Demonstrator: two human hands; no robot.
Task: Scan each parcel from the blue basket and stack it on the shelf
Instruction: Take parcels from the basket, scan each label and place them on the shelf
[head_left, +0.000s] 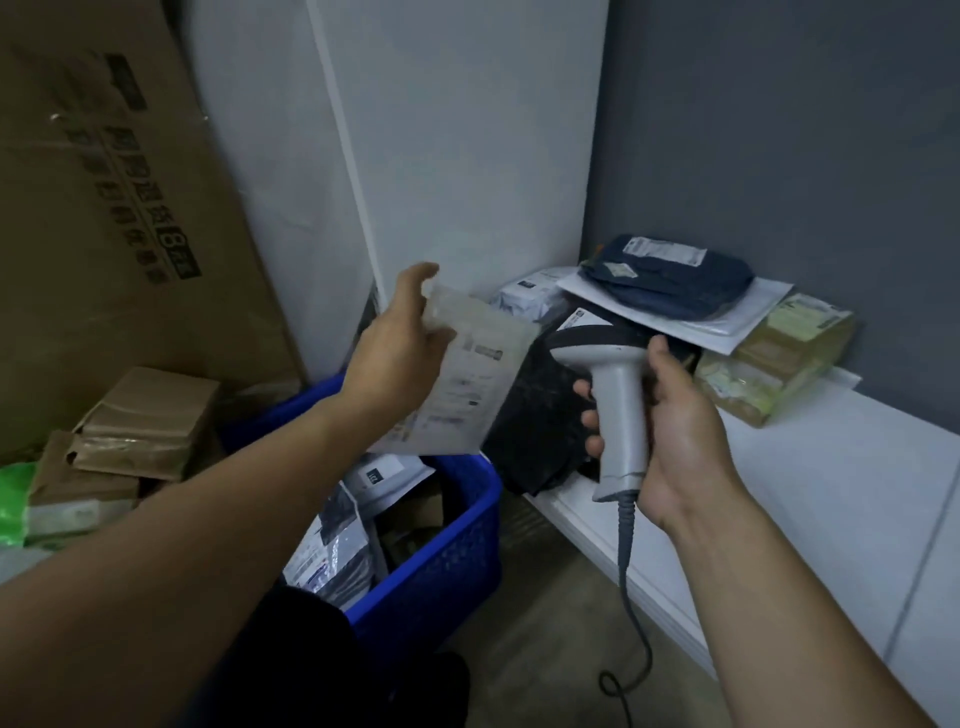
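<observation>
My left hand (397, 358) holds a flat white parcel (467, 374) with a printed label, raised above the blue basket (441, 566). My right hand (670, 441) grips the handle of a grey barcode scanner (618, 410), whose dark head points left toward the parcel's label. The scanner's cable hangs down to the floor. Several bagged parcels lie inside the basket. On the white shelf (831, 493) to the right sits a pile of parcels: a dark blue bag (670, 283) on top, a white envelope, a brown padded one (779, 364), and a black bag (535, 431) at the shelf's near corner.
A large cardboard box (104, 208) leans against the wall at left. Brown paper parcels (140, 431) and a green bag (13, 499) are stacked below it. A white panel stands behind the basket, and a grey wall backs the shelf.
</observation>
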